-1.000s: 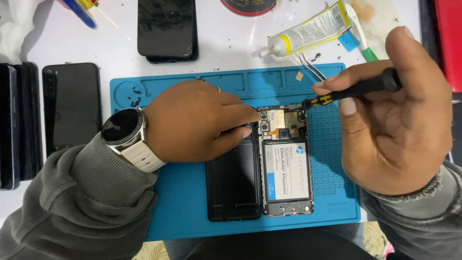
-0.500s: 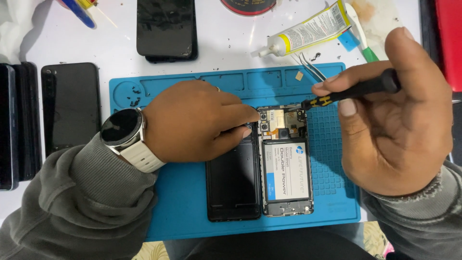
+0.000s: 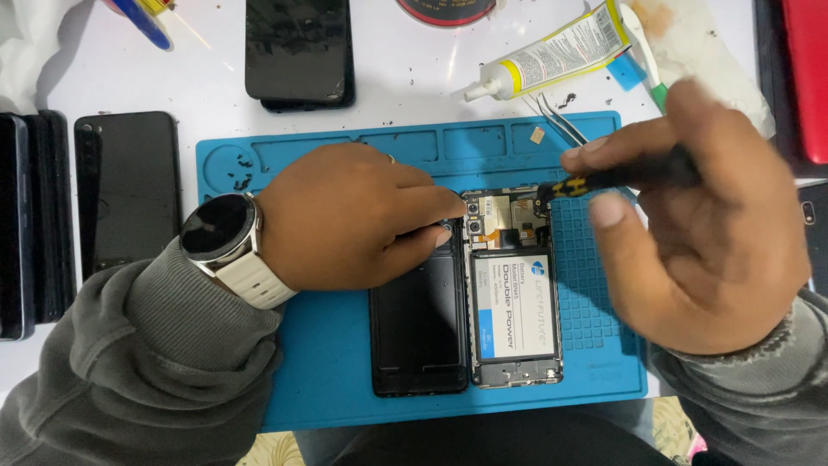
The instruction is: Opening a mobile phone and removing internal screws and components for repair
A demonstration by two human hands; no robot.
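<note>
On the blue mat point(image 3: 328, 406), centre frame, your left hand point(image 3: 345, 216) presses its fingers point(image 3: 435, 204) flat onto the opened phone point(image 3: 511, 285). Your right hand point(image 3: 707, 224) pinches a screwdriver point(image 3: 604, 179) over its top edge.

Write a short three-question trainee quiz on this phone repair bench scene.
1. True or false: the opened phone lies on the blue mat.
2. Which hand holds the screwdriver? A left hand; B right hand; C neither
3. Fill in: beside the opened phone, on its left, lies a black ____.

Key: 1 true; 2 B; 3 back cover.
</note>
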